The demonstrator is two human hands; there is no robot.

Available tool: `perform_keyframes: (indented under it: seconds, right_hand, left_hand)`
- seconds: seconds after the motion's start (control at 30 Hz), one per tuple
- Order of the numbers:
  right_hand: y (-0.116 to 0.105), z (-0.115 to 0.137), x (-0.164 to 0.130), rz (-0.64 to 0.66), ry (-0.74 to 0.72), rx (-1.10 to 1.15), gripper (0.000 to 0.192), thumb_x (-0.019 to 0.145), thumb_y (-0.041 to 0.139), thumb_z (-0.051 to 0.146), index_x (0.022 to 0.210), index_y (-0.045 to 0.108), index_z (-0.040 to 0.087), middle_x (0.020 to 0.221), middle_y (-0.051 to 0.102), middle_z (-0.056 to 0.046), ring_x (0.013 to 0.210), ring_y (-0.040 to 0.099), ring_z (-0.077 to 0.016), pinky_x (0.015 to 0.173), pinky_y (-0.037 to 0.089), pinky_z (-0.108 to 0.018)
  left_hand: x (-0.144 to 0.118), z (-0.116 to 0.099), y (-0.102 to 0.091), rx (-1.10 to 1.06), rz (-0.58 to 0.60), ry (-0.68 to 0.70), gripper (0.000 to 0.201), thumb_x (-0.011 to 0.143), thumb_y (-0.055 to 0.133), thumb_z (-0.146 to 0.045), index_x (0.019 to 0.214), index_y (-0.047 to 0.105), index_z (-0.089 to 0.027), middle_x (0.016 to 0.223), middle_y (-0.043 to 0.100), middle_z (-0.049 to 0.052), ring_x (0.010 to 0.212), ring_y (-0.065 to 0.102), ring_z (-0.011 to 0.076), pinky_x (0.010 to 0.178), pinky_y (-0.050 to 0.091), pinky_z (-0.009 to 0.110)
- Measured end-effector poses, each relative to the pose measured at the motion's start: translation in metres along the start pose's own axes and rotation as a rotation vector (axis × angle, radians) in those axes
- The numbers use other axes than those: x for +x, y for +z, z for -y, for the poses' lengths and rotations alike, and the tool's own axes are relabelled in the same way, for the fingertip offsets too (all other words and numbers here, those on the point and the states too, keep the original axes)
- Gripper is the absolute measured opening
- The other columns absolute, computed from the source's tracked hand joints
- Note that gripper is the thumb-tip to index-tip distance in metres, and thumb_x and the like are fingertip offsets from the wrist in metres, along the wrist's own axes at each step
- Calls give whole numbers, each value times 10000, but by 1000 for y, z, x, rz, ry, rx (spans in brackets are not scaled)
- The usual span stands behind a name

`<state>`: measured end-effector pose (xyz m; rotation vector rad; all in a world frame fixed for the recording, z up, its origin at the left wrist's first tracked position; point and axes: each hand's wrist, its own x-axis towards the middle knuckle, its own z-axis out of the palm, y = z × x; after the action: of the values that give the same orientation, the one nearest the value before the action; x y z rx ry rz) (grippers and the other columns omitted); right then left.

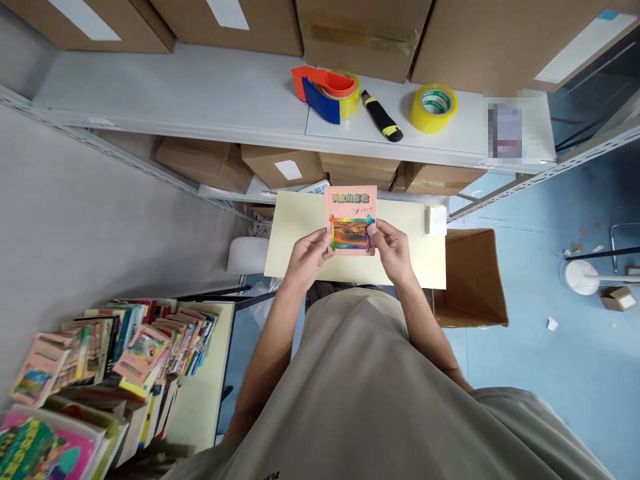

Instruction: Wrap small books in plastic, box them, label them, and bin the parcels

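Clock positions are read from the book, 12 being the far side.

Book (pixel 350 235): one, pink cover, printed title above a desert picture in a rainbow border; held over the table (pixel 293 217), cover toward the wearer.

Left hand (pixel 303 263): at 8 o'clock, pinched on the book's lower left edge, thumb on the cover side.

Right hand (pixel 396 253): at 4 o'clock, pinched on the lower right edge, thumb lying on the picture's border.

White box (pixel 437 221): one, at 3 o'clock, on the table's right end.

Carton (pixel 473 280): one, brown, open, at 4 o'clock, just beside the table.

Shelf (pixel 200 80): grey, at 12 o'clock. Upon it: tape dispenser (pixel 323 99), orange and blue, holding a yellow roll, just short of 12; knife (pixel 382 117), black and yellow, just past 12; tape roll (pixel 434 109), yellow, lying flat, at 1; a blurred item (pixel 506 130) at 2, identity not legible. Brown boxes (pixel 360 33) stand behind these.

Books (pixel 144 352): many, mostly packed in rows, some laid on top, at 8 o'clock, on a second table (pixel 200 407).
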<state>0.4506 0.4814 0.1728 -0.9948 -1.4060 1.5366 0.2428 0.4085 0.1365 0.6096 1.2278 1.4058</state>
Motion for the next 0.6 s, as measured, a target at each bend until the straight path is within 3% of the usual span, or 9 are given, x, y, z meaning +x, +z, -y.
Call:
perform_keyframes:
  seconds: [0.07, 0.13, 0.2, 0.3, 0.43, 0.53, 0.6]
  right_hand:
    - [2, -5, 0, 6, 15, -11, 600, 1018, 731, 850, 988, 840, 261, 759, 665, 5, 653, 600, -156, 621, 578, -304]
    - [2, -11, 0, -58, 12, -31, 632, 999, 730, 875, 1099, 857, 264, 884, 771, -33, 768, 713, -197, 715, 657, -341]
    - [3, -14, -1, -178, -32, -56, 686, 996, 724, 883, 1291, 848, 275, 1174, 859, -95, 1045, 822, -271, 909, 718, -412]
    - [9, -13, -7, -235, -78, -95, 657, 1053, 697, 822, 1425, 816, 294, 1517, 800, -137, 1369, 797, -339, 1134, 689, -492]
    - [31, -13, -14, -74, -33, -38, 679, 984, 822, 784, 1442, 810, 282, 1509, 816, -128, 1385, 806, -340, 1104, 717, -470]
    - [39, -14, -16, -114, -17, 1, 686, 978, 820, 790, 1423, 817, 268, 1422, 859, -102, 1327, 829, -322, 1076, 726, -451]
    - [34, -15, -13, -145, -4, 23, 674, 1003, 771, 812, 1369, 843, 250, 1285, 899, -90, 1220, 855, -311, 1048, 727, -453]
  left_hand:
    - [0, 3, 1, -20, -38, -10, 551, 777, 1056, -647, 1077, 894, -214, 826, 788, 0, 643, 677, 107, 662, 613, 234]
    - [-2, 6, 5, -9, -93, 17, 541, 773, 1060, -632, 1077, 900, -215, 828, 795, 1, 631, 663, 104, 642, 598, 233]
    - [-4, 5, 10, 16, -133, 62, 557, 808, 1028, -657, 1118, 908, -211, 904, 840, 31, 741, 752, 152, 732, 653, 277]
    - [-10, 1, 21, 99, -186, 180, 581, 878, 970, -687, 1186, 915, -198, 1059, 891, 74, 1012, 849, 270, 957, 715, 404]
    - [-25, 1, 41, 322, -166, 376, 483, 1047, 837, -610, 1328, 891, -221, 1377, 862, 111, 1300, 821, 324, 1157, 691, 486]
    - [-34, 5, 45, 553, -83, 554, 426, 1111, 771, -548, 1420, 851, -267, 1523, 788, 129, 1432, 760, 304, 1218, 661, 474]
    - [-33, 5, 39, 614, -76, 599, 434, 1109, 774, -551, 1437, 833, -273, 1530, 773, 139, 1433, 753, 297, 1198, 668, 463]
